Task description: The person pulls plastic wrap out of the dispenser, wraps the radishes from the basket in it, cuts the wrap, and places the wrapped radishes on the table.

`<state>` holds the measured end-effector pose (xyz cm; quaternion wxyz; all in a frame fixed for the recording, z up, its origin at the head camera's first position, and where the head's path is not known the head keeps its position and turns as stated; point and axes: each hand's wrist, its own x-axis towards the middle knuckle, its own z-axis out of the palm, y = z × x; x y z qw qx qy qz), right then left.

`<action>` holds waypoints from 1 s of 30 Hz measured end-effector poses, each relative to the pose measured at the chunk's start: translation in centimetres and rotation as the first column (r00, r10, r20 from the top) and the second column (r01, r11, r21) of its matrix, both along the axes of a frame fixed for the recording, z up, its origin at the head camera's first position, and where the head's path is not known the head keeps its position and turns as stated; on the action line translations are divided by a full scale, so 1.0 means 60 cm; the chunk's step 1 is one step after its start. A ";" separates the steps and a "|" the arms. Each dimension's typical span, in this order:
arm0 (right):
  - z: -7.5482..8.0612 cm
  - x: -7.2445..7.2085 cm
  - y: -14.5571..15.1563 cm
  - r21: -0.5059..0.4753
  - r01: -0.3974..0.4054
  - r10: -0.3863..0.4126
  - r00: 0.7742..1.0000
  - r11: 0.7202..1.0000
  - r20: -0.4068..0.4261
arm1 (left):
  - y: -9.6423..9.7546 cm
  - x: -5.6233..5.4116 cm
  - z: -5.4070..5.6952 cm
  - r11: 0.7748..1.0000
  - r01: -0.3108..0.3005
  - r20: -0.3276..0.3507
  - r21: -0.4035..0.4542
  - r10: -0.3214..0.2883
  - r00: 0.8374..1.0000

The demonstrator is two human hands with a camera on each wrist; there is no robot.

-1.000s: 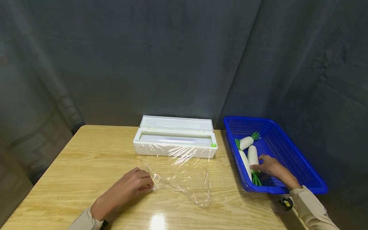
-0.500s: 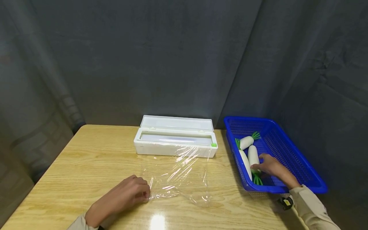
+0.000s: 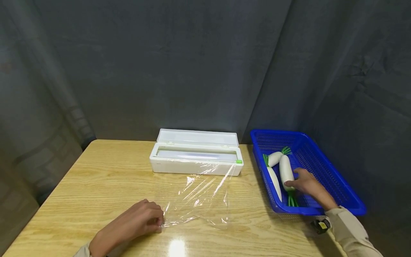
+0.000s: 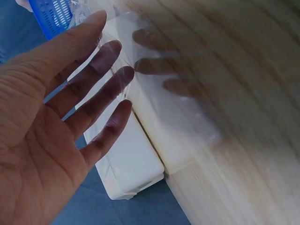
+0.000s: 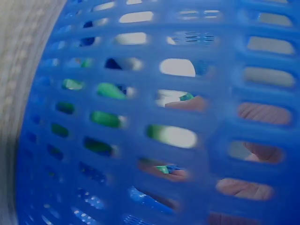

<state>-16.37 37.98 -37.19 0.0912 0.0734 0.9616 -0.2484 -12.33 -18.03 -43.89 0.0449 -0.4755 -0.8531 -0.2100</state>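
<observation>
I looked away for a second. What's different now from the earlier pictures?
The left hand has moved toward the person and slightly left, drawing the film with it. The right hand, already on a radish, has shifted it slightly right, away from the one beside it. No new hold or release shows. The box, basket and other two radishes look unmoved.

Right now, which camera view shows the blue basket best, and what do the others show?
The head view: it frames the blue basket whole, its rim crossed only by the right arm. The left wrist view catches just a piece at the top left; the right wrist view shows slotted wall close up, somewhat blurred.
</observation>
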 end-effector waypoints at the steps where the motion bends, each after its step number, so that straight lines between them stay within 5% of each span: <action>1: 0.003 0.000 0.001 0.017 -0.002 0.002 1.000 1.000 -0.016 | 0.000 0.000 0.000 1.000 0.002 0.006 0.002 -0.002 1.000; 9: 0.019 0.009 0.005 0.045 -0.024 0.032 0.983 0.999 -0.181 | -0.002 0.002 0.004 0.998 -0.059 0.090 -0.027 0.061 0.994; 17: 0.022 0.020 -0.003 0.084 -0.046 0.068 0.955 0.995 -0.289 | -0.008 0.006 -0.008 0.999 -0.041 0.035 0.017 0.040 0.999; 24: 0.021 0.025 -0.023 0.135 -0.036 0.085 0.920 0.990 -0.382 | -0.006 0.008 -0.018 0.999 0.022 -0.124 0.044 -0.017 0.992; 30: 0.026 0.026 -0.044 0.166 -0.051 0.124 0.873 0.985 -0.472 | -0.002 0.007 -0.017 0.998 0.038 -0.194 0.045 -0.028 0.981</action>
